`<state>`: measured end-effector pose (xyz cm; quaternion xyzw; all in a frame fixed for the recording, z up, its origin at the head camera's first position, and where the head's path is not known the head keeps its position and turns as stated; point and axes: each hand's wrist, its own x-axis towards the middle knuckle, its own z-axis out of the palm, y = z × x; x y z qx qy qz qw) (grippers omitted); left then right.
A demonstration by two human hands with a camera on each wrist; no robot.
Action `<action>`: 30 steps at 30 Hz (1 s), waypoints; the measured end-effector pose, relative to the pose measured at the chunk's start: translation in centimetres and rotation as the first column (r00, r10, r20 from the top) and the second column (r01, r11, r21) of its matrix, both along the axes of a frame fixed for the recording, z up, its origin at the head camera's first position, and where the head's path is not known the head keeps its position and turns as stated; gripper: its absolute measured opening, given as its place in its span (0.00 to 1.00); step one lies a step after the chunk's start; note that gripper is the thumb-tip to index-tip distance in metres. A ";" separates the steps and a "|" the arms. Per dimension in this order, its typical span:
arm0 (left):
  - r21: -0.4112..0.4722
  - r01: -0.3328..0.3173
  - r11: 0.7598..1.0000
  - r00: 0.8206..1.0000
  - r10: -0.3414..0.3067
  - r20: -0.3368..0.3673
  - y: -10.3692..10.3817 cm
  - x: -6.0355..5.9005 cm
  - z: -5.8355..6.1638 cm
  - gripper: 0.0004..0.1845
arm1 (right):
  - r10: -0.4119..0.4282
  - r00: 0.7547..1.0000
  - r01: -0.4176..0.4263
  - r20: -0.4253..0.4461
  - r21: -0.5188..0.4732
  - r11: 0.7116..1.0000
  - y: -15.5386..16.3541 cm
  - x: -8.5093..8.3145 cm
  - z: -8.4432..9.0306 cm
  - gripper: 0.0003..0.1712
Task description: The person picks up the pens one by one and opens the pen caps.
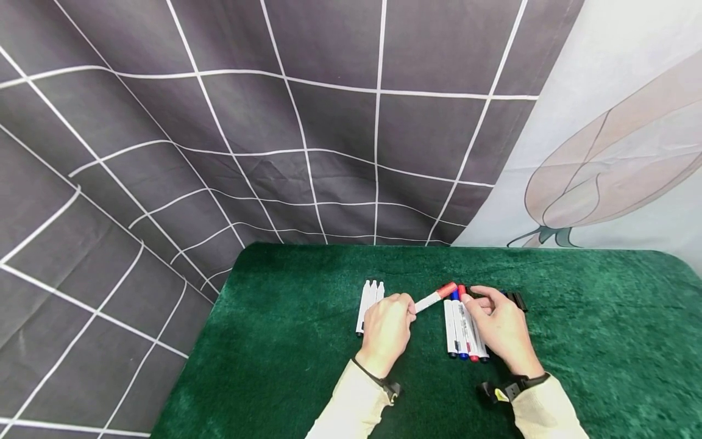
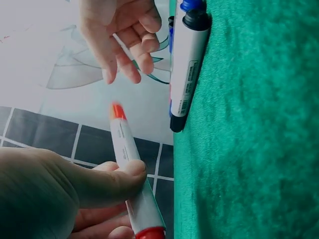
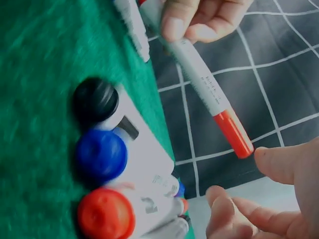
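Note:
My left hand pinches a white marker with a red cap between thumb and fingers, and holds it slanted above the green table. The cap end points toward my right hand, which hovers just beside it with loose fingers and grips nothing. In the left wrist view the thumb presses on the marker barrel. In the right wrist view the red cap sits just short of my right thumb. Under the right hand lies a row of capped markers with black, blue and red ends.
Three white markers lie side by side left of my left hand. Small black pieces lie behind the right hand. A dark grid-patterned cloth hangs behind the table, with a pale printed cloth to the right.

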<state>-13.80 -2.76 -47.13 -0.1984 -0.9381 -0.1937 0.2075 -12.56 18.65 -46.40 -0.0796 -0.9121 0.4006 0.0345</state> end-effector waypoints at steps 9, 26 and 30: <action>0.003 0.036 0.999 0.999 -0.036 -0.035 -0.3 0.0 0.7 0.08 | 0.089 0.989 -0.048 0.117 -0.313 0.949 0.4 -0.2 0.4 0.32; -0.052 0.062 0.997 0.996 -0.065 -0.056 -0.5 -0.2 1.3 0.07 | 0.222 0.975 -0.197 0.005 -0.444 0.874 -0.1 0.0 0.0 0.19; -0.070 0.051 0.996 0.996 -0.056 -0.071 -0.3 -0.1 1.2 0.09 | 0.245 0.969 -0.201 0.006 -0.557 0.806 -0.3 0.2 0.0 0.20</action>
